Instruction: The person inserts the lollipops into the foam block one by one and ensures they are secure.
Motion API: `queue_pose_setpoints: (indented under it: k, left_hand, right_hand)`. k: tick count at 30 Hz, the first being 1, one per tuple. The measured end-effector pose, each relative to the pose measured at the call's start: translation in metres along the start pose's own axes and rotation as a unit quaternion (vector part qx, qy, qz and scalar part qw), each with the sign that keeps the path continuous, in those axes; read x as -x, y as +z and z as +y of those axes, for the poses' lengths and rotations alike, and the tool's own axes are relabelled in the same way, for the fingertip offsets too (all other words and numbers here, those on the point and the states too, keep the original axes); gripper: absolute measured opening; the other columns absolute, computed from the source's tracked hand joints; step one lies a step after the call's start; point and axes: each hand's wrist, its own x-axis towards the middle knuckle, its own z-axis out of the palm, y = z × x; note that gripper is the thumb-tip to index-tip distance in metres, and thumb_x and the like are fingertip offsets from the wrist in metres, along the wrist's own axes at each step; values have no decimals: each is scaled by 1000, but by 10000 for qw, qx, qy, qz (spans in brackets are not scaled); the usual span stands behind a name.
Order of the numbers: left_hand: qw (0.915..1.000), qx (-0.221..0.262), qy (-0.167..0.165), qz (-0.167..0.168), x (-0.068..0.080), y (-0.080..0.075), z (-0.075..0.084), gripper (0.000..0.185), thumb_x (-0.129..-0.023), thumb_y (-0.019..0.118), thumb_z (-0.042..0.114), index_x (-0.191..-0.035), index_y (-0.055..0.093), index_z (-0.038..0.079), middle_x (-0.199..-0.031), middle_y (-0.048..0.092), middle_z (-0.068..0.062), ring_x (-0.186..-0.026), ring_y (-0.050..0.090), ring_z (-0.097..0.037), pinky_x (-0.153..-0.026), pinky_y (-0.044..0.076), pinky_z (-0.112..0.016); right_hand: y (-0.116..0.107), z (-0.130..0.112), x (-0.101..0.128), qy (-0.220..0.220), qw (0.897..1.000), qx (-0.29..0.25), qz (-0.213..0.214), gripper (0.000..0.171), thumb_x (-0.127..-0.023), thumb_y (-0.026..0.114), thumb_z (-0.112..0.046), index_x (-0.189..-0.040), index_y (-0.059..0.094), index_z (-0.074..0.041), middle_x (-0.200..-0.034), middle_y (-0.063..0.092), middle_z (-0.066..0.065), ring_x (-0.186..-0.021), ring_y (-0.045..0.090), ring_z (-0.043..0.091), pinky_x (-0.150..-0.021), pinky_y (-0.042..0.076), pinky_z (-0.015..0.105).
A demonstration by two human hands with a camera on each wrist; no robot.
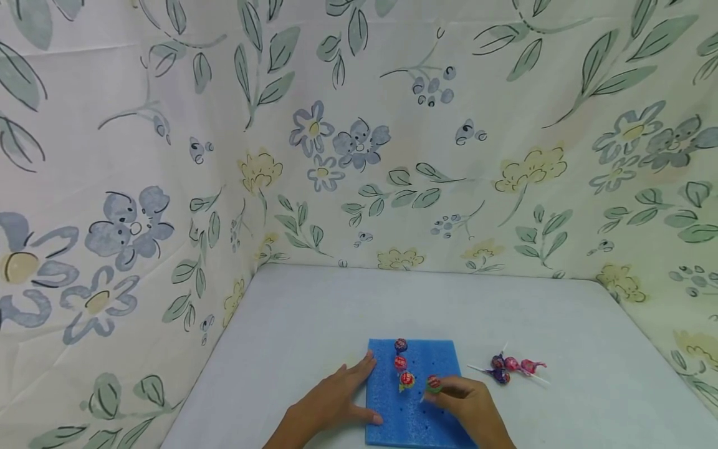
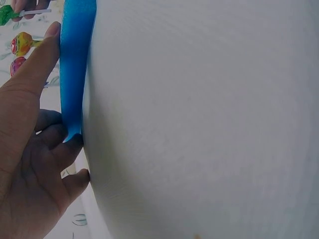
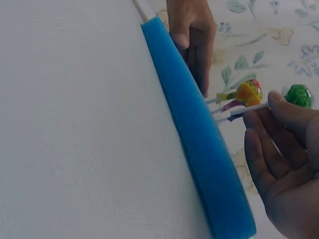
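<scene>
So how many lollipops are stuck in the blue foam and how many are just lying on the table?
Lollipops standing in the blue foam block: 4, counting the one the right hand pinches
Lollipops lying on the table: about 4, bunched together
Total: about 8

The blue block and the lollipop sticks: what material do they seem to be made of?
The blue block looks like soft foam with a matt finish: its surface is finely grained, pierced with small holes, and lollipops stand pushed into it. The lollipop stick pinched by the right hand is thin, white and smooth, likely plastic or rolled paper; the pictures cannot settle which.
</scene>
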Motion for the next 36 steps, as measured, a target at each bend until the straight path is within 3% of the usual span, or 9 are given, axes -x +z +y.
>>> queue_pose_setpoints:
  k: [13, 20, 36]
  left_hand:
    - [10000, 15, 87, 13, 1, 0, -1, 109, -80, 78, 74, -167, 35, 26, -175, 30, 5, -152, 41, -46, -115, 43, -66]
    - [9999, -50, 107, 20, 1, -1, -1, 108, -81, 77, 75, -167, 35, 25, -175, 29, 5, -151, 42, -47, -115, 44, -65]
    - [9999, -19, 153, 40, 1, 0, -3, 109, -80, 78, 74, -167, 36, 24, -175, 29, 4, -152, 41, -47, -116, 43, -65]
  right_hand:
    - [15, 0, -3, -173, 9991, -132, -363, 28, -91, 84, -23, -106, 80, 0, -102, 81, 10, -92, 76, 16, -82, 61, 23]
    - [22, 3, -4, -210, 9988, -75, -434, 23, -93, 82, -20, -106, 80, 0, -92, 78, 9, -78, 71, 17, -73, 61, 27]
    - [31, -2, -3, -99, 9985, 114, -532, 22, -92, 83, -18, -104, 80, 0, -92, 79, 7, -77, 72, 20, -71, 61, 26]
